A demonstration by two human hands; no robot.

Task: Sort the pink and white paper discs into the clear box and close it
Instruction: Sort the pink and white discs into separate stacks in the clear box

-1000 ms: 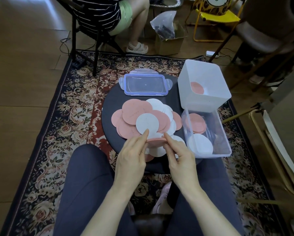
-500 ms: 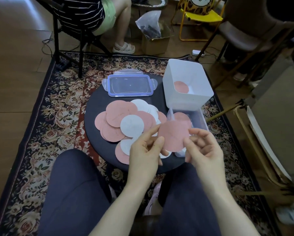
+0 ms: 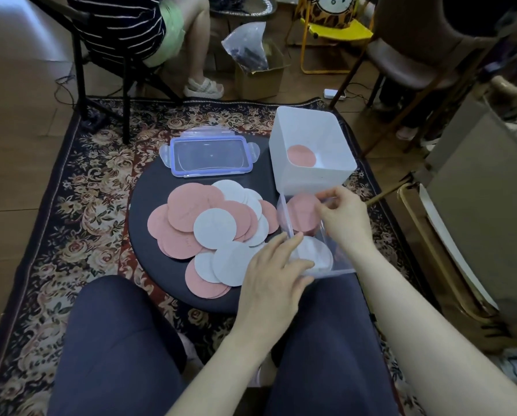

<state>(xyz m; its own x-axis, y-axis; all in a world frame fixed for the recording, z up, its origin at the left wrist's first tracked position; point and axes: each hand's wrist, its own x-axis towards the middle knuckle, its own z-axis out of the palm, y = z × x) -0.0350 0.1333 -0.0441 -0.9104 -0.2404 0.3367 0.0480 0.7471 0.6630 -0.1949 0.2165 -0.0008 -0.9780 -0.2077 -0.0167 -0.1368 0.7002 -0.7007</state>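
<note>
A moment ago both hands held a pink disc up in front of the clear box (image 3: 338,267). Now that disc is down inside the box. So one more pink disc looks sorted, and the hands can go back for the next one.

The right hand (image 3: 342,222) is over the far part of the box. Its fingers are bent and touch the pink disc (image 3: 300,213) there. I cannot tell if it is pinching the disc or has let go. The left hand (image 3: 273,276) has moved to the near left corner of the box. Its fingers are straight and a bit spread, and it holds nothing.

The clear box sits at the right edge of the round table (image 3: 149,205). Pink discs lie in its far half and white discs (image 3: 318,253) in its near half. The white tub (image 3: 311,175) stands just behind the box, with one pink disc in it.

A big pile (image 3: 209,223) of pink and white discs is in the middle of the table, so there is lots left to sort. The lid (image 3: 210,157) lies at the far edge, not on the box yet.
</note>
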